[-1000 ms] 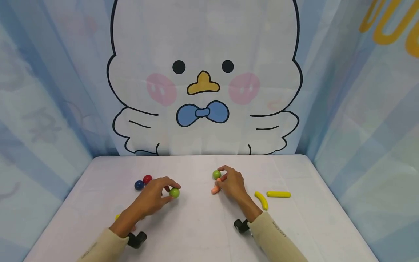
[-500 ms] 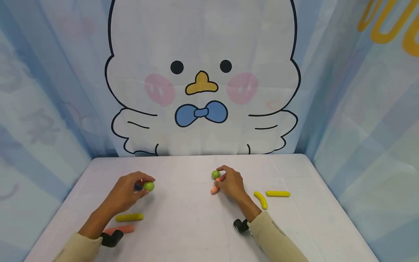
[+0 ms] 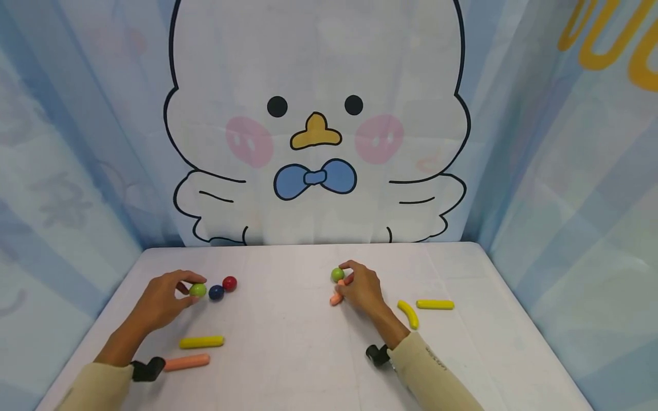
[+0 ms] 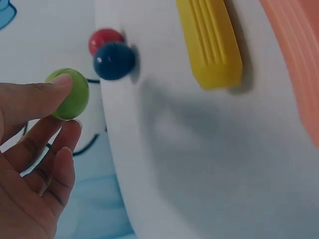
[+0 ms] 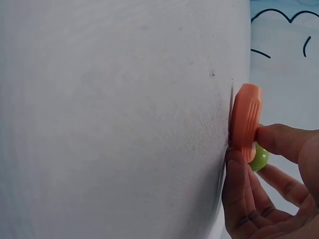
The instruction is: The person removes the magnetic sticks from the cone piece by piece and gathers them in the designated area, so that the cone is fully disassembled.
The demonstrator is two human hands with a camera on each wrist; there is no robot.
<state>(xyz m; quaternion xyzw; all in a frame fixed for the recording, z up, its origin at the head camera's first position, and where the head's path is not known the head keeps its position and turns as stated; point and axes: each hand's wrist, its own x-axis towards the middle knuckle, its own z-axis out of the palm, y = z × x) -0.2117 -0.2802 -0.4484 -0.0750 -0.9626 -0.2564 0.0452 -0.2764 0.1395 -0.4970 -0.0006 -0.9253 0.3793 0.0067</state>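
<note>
My left hand (image 3: 161,299) pinches a green ball (image 3: 197,290) between thumb and fingers at the left of the table. Beside it lie a dark blue ball (image 3: 216,293) and a red ball (image 3: 229,283), touching or nearly so. In the left wrist view, the thumb presses on the held green ball (image 4: 76,97), fingers below. Toward the middle, my right hand (image 3: 362,288) holds a short orange stick (image 3: 336,298) between thumb and fingers, low at the tabletop. A second green ball (image 3: 337,274) sits just beyond the stick, by the index fingertip; the stick partly hides it in the right wrist view.
A yellow stick (image 3: 201,342) and a longer orange stick (image 3: 187,362) lie near the left forearm. A curved yellow stick (image 3: 408,315) and a straight yellow stick (image 3: 435,305) lie right of the right hand. Printed curtains surround the white table (image 3: 288,365).
My left hand has carried its green ball leftward, past the red and blue balls, uncovering them and the sticks below. The right hand has stayed in place with the orange stick.
</note>
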